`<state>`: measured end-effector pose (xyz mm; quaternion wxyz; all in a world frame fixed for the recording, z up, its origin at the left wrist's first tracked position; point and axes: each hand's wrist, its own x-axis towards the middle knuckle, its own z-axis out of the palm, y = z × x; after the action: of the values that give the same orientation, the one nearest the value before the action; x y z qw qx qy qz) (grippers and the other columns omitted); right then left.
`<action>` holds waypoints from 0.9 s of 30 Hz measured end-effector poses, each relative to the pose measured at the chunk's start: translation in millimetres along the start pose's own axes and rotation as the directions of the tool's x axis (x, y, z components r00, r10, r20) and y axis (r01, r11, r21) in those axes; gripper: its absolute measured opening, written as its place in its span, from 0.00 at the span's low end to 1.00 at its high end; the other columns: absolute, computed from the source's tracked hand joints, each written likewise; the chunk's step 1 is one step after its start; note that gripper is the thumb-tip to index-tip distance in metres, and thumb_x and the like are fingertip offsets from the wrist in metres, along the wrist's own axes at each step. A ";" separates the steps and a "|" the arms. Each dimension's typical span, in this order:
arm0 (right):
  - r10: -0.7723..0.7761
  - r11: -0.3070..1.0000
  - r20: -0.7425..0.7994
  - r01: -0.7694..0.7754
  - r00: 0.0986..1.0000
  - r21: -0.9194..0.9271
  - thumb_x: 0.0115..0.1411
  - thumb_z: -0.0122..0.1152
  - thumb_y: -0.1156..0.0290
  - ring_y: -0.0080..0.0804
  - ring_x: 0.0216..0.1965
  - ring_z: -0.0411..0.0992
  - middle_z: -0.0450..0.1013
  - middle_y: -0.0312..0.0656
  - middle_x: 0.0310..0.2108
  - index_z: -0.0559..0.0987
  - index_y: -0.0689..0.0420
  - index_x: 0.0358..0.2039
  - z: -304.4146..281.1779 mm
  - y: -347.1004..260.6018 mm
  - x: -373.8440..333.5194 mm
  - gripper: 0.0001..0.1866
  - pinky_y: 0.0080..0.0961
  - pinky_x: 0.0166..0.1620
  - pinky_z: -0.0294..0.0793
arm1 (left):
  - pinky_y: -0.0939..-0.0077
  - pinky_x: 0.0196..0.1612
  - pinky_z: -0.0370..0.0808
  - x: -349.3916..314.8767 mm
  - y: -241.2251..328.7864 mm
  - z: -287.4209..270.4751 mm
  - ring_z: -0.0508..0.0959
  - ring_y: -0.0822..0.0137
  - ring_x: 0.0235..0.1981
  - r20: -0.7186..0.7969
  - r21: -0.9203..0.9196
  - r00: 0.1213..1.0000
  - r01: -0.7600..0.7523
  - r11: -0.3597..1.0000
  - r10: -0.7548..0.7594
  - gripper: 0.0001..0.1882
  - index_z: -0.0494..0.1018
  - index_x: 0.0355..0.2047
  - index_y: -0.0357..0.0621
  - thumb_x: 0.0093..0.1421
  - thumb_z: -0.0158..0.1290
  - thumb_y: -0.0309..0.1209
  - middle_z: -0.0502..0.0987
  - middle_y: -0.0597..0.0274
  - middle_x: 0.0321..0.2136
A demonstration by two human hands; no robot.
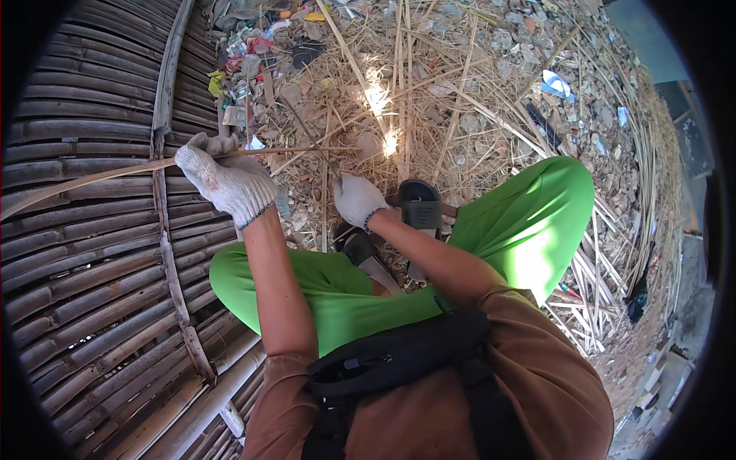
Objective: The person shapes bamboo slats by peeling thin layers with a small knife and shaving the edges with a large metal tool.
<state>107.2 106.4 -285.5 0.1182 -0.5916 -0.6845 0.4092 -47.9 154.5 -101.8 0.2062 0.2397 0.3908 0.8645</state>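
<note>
My left hand (226,178), in a white knitted glove, is closed around a long, thin bamboo strip (92,179). The strip bends away past the left edge, and its other end reaches across in front of my right hand (357,201). That hand wears a similar glove and is closed, with its fingers curled and partly hidden. A narrow, dark, blade-like tool (305,125) rises from it toward the upper left and crosses the strip near its tip. Whether blade and strip touch, I cannot tell.
A bamboo-slat wall (84,230) stands close on my left. Straw and bamboo shavings (437,100) cover the ground ahead, with litter (257,50) beyond. Cut bamboo strips (594,284) lie to my right. My green-trousered knees (537,207) and black sandals (420,205) are below my hands.
</note>
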 end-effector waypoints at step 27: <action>0.049 0.995 0.048 -0.044 0.998 -0.091 0.70 0.53 0.57 0.56 0.47 0.82 0.82 0.61 0.42 0.87 0.59 0.46 -3.9 -0.3 -11.2 0.22 0.47 0.53 0.81 | 0.72 0.35 0.70 1.7 4.3 -8.3 0.67 0.74 0.25 -0.126 -0.002 0.991 -0.044 0.999 0.043 0.17 0.71 0.36 0.43 0.68 0.61 0.44 0.67 0.70 0.22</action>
<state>112.6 97.9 -279.2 0.0646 -0.6017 -0.6910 0.3954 -54.8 148.0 -102.8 0.1627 0.1926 0.3955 0.8832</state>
